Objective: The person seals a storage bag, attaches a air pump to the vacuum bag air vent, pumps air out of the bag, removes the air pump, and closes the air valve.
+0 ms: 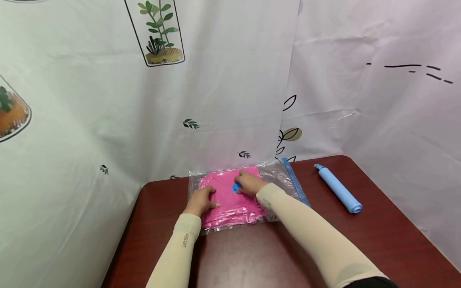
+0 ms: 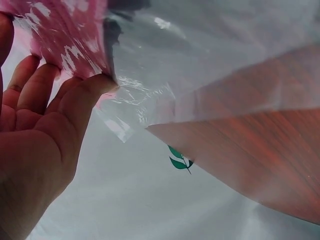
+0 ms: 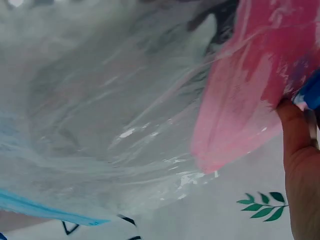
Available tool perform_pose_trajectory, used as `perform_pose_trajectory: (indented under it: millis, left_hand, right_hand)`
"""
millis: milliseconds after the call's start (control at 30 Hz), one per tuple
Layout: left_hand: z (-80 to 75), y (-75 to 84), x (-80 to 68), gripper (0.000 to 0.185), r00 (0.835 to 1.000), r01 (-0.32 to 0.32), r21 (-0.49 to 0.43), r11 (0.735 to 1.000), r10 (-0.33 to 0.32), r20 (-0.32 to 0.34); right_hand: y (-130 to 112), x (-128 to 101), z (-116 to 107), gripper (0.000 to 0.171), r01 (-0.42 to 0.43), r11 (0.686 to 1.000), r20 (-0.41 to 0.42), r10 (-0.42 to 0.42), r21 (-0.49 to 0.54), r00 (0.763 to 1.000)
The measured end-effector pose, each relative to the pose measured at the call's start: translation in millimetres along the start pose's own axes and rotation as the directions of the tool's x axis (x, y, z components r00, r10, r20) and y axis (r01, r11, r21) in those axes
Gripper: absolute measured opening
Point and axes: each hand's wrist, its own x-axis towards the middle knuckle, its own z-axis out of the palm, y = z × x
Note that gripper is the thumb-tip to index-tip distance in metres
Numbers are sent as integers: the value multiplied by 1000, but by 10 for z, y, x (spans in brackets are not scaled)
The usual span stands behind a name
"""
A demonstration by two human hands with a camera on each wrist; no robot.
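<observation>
Left hand (image 1: 201, 200) presses flat on the clear bag (image 1: 277, 176); right hand (image 1: 249, 183) pinches its blue valve (image 1: 235, 187). Both sit directly ahead, the bag's blue zip strip (image 1: 295, 182) running away on the right.

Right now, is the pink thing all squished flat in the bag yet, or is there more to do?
Done, it seems: the pink cloth lies inside the clear vacuum bag on the table. In hand: the left hand presses the bag down, while the right hand grips the blue valve cap. Probably left: the blue hand pump lies apart, untouched, and the bag looks loose and crinkly.
</observation>
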Motion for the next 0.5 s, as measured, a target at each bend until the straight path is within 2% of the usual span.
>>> perform_pose_trajectory:
  millis: [67, 133, 300, 367, 500]
  left_hand:
    - [-28, 55, -34, 67, 1000, 23, -7, 1000, -23, 13]
    - [35, -26, 14, 68, 1000, 12, 9, 1000, -12, 11]
    - [81, -68, 48, 69, 999, 34, 20, 999, -35, 33]
    - [68, -52, 48, 69, 998, 46, 15, 999, -46, 37]
    - [29, -11, 23, 69, 999, 33, 12, 999, -33, 22]
  right_hand:
    - [13, 3, 1, 50, -20, 999, 18, 19, 42, 1000]
    - [4, 5, -14, 51, 7, 998, 32, -9, 66, 999]
    - [-81, 2, -64, 39, 159, 987, 58, -157, -37, 986]
    - [-107, 2, -70, 35, 156, 985, 62, -152, -69, 986]
    - [-103, 8, -41, 32, 89, 993, 32, -87, -73, 996]
